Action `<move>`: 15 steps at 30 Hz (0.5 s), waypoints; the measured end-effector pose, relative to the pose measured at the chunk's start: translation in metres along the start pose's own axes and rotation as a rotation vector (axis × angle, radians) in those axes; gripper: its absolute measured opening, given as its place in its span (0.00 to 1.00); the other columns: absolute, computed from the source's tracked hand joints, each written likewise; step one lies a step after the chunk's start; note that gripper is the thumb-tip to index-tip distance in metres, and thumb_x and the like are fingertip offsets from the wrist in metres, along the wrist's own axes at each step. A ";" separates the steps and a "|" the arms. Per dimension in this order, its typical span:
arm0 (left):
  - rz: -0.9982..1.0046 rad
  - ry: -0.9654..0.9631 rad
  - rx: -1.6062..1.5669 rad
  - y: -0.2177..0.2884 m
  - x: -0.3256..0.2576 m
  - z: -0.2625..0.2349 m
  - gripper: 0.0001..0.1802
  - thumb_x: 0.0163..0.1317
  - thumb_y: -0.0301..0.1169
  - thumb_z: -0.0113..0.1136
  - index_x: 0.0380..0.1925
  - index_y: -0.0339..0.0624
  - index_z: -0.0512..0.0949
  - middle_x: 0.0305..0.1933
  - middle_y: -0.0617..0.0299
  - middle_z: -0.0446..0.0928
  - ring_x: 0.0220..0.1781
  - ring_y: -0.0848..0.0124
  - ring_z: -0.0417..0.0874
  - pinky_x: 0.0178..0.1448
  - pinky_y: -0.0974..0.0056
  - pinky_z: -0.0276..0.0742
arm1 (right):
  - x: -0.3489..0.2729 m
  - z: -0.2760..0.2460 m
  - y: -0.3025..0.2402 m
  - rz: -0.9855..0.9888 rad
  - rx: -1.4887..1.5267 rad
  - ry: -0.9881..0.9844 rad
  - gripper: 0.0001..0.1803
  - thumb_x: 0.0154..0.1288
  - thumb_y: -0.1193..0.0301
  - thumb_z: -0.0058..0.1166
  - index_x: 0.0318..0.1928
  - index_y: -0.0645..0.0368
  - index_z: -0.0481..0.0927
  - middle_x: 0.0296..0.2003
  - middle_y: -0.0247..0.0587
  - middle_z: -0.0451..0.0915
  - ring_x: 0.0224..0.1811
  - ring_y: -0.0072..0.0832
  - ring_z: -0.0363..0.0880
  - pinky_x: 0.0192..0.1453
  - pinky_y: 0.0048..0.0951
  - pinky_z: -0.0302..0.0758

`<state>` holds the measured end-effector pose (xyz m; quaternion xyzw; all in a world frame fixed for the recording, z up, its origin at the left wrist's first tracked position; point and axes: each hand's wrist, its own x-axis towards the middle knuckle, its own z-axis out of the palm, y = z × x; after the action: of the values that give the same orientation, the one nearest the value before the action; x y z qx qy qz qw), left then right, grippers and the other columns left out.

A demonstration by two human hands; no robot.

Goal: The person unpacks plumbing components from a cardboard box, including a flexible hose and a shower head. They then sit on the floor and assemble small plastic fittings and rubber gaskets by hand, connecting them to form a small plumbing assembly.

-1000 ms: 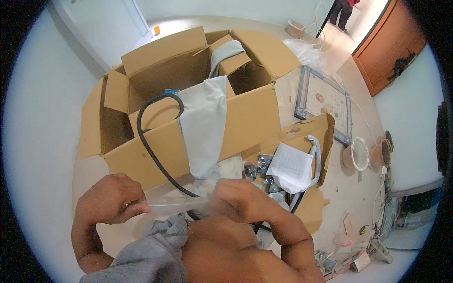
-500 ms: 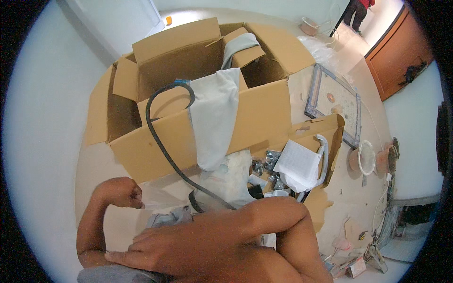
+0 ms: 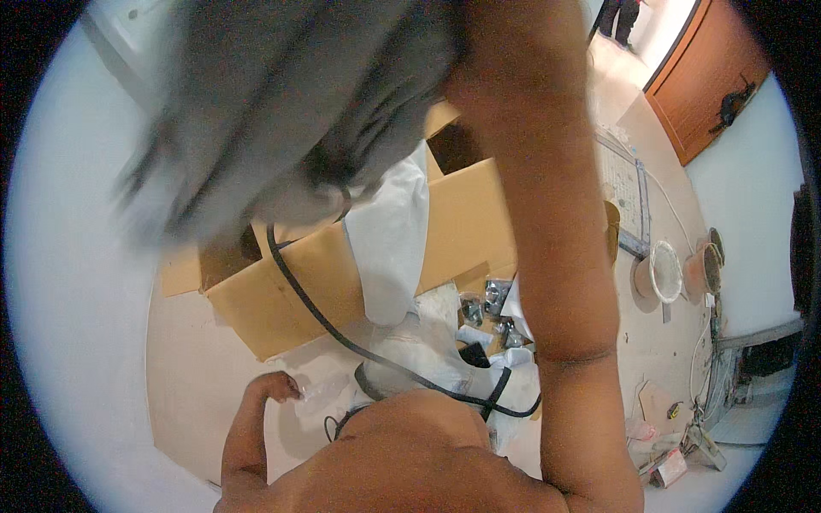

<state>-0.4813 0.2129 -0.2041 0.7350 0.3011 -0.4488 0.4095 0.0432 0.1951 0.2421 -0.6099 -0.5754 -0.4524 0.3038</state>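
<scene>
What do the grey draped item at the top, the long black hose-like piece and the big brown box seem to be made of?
Grey draped item: probably fabric, matte, by its soft folds; blur hides the weave.
Long black hose-like piece: perhaps rubber or plastic, fairly dull, since it bends smoothly.
Big brown box: likely cardboard, matte, with stiff, flat panels.

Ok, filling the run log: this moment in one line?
left hand: at clear plastic, hold unclear | right hand: unseen, arm raised | grey cloth: blurred, partly hiding box
</scene>
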 end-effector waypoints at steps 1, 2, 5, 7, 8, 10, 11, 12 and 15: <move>0.113 -0.011 0.084 -0.011 0.004 0.011 0.20 0.55 0.43 0.67 0.45 0.46 0.84 0.41 0.53 0.85 0.43 0.58 0.85 0.48 0.54 0.79 | 0.003 0.001 0.018 0.085 -0.006 0.014 0.19 0.57 0.63 0.59 0.44 0.62 0.80 0.35 0.48 0.81 0.35 0.42 0.79 0.41 0.40 0.76; 0.095 -0.008 0.054 -0.021 0.008 0.021 0.22 0.54 0.46 0.67 0.44 0.46 0.85 0.40 0.53 0.85 0.43 0.58 0.85 0.48 0.53 0.79 | 0.005 0.000 0.035 0.167 0.011 0.028 0.19 0.57 0.62 0.58 0.45 0.63 0.80 0.36 0.49 0.81 0.36 0.42 0.79 0.41 0.40 0.76; -0.327 -0.076 0.028 -0.043 0.020 0.051 0.24 0.51 0.48 0.69 0.42 0.44 0.85 0.40 0.53 0.85 0.43 0.57 0.85 0.48 0.53 0.79 | 0.006 -0.013 0.065 0.395 0.191 0.104 0.21 0.59 0.62 0.58 0.47 0.64 0.79 0.39 0.49 0.80 0.39 0.40 0.78 0.44 0.41 0.75; -0.299 -0.088 0.068 -0.063 0.013 0.058 0.24 0.50 0.48 0.69 0.39 0.41 0.86 0.41 0.52 0.85 0.42 0.57 0.85 0.49 0.52 0.79 | 0.010 -0.019 0.071 0.521 0.377 0.150 0.22 0.60 0.61 0.58 0.48 0.65 0.78 0.41 0.50 0.79 0.40 0.40 0.78 0.46 0.41 0.75; -0.358 -0.100 0.074 -0.070 0.013 0.057 0.23 0.50 0.47 0.70 0.40 0.41 0.86 0.40 0.54 0.85 0.39 0.59 0.85 0.46 0.52 0.79 | 0.011 -0.020 0.070 0.583 0.486 0.169 0.22 0.60 0.61 0.57 0.49 0.65 0.78 0.42 0.50 0.79 0.41 0.39 0.77 0.47 0.41 0.75; -0.464 -0.143 0.142 -0.076 0.007 0.057 0.23 0.48 0.48 0.71 0.38 0.42 0.86 0.38 0.55 0.86 0.37 0.59 0.85 0.45 0.52 0.80 | 0.021 -0.016 0.068 0.707 0.673 0.150 0.23 0.61 0.61 0.57 0.50 0.66 0.77 0.43 0.50 0.78 0.43 0.38 0.77 0.49 0.42 0.75; -0.423 -0.144 0.118 -0.078 0.007 0.051 0.24 0.45 0.47 0.72 0.38 0.41 0.86 0.42 0.50 0.85 0.46 0.55 0.85 0.51 0.51 0.79 | 0.024 -0.010 0.067 0.778 0.744 0.105 0.23 0.62 0.61 0.57 0.51 0.67 0.76 0.44 0.51 0.78 0.44 0.38 0.77 0.49 0.42 0.75; -0.364 -0.107 0.170 -0.079 0.003 0.048 0.24 0.45 0.46 0.72 0.38 0.41 0.86 0.45 0.49 0.84 0.48 0.54 0.84 0.54 0.51 0.78 | 0.027 -0.003 0.065 0.844 0.808 0.036 0.24 0.63 0.61 0.57 0.51 0.67 0.76 0.45 0.51 0.78 0.45 0.37 0.76 0.50 0.42 0.74; -0.192 0.050 0.272 -0.080 0.005 0.027 0.22 0.51 0.48 0.63 0.32 0.39 0.85 0.38 0.46 0.84 0.40 0.51 0.84 0.46 0.47 0.77 | 0.014 0.041 0.064 0.931 0.771 -0.424 0.25 0.64 0.60 0.56 0.53 0.68 0.75 0.48 0.52 0.77 0.48 0.36 0.75 0.53 0.43 0.74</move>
<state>-0.5555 0.2286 -0.2418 0.7624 0.3164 -0.5041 0.2540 0.1125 0.2277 0.2479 -0.7190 -0.4195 0.0967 0.5456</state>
